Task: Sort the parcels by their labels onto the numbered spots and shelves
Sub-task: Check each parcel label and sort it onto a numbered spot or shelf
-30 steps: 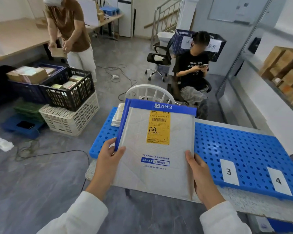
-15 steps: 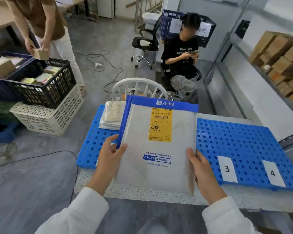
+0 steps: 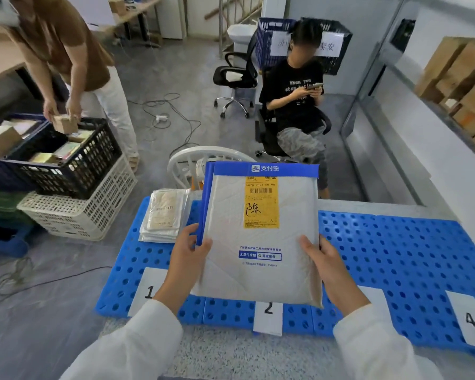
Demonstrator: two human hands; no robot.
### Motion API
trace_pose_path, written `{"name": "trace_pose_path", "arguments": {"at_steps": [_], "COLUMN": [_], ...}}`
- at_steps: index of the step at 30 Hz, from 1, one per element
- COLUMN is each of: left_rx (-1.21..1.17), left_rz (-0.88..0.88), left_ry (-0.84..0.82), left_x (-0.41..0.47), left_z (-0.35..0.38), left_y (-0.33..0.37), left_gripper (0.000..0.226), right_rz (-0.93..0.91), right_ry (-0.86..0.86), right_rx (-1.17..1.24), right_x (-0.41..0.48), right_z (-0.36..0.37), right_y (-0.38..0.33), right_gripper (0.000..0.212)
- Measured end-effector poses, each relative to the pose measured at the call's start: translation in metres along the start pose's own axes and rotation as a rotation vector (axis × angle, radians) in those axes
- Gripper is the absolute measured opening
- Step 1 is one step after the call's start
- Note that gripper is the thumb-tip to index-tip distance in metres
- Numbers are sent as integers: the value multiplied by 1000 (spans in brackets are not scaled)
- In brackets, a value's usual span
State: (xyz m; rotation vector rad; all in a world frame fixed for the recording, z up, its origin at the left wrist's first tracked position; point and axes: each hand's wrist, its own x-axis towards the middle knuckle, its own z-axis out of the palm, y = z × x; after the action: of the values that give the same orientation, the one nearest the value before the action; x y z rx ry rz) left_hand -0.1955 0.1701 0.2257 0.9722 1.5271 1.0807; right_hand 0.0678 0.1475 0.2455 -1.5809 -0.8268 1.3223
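white padded plastic, with a blue band across its far end, makes up the parcel (image 3: 258, 272) held over the middle of the blue perforated mat (image 3: 395, 256). the parcel faces the camera, its near edge just above the card marked 2 (image 3: 268, 315); whether it touches the mat cannot be told. a yellow label (image 3: 261, 205) with a barcode and a handwritten character sits on its far half. a blue strip runs along its left edge.

the left grip (image 3: 188, 252) pinches the parcel's left edge, thumb on the front and fingers hidden behind. the right grip (image 3: 322, 259) pinches the right edge the same way. both sleeves are white.

the mat lies on a speckled table (image 3: 231, 355). the card marked 1 (image 3: 146, 290) lies at the near left, the card marked 4 (image 3: 470, 320) at the near right, and another white card beside the right wrist has its number hidden. a stack of flat bagged parcels (image 3: 162, 218) rests on the mat's far left, just left of the held parcel.

on the floor to the left, a black crate (image 3: 74, 165) of small boxes sits on a white crate (image 3: 74, 215). a person in a brown shirt (image 3: 66, 42) bends over it with a small box (image 3: 63, 123). a seated person in a black shirt (image 3: 296, 105) holds a phone beyond the table. cardboard boxes (image 3: 464, 78) fill a shelf at far right.
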Motion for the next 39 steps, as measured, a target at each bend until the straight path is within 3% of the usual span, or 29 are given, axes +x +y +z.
{"name": "trace_pose_path", "arguments": {"at_steps": [17,23,39], "left_rx": [197,252,326], "left_rz": [-119,-131,-123], "left_ry": [17,6,60], "left_x": [109,136,155], "left_z": [88,101,88], "left_y": [-50,-66,-105], "left_gripper": [36,42,41], "right_rz": [79,108,72], "right_ry": [-72,-83,-160], "right_rx": [-305,-423,-573], "right_x": [169,209,225], "right_z": [-34,-34,-12], "right_y": [36,38,65], "right_gripper": [22,35,46]}}
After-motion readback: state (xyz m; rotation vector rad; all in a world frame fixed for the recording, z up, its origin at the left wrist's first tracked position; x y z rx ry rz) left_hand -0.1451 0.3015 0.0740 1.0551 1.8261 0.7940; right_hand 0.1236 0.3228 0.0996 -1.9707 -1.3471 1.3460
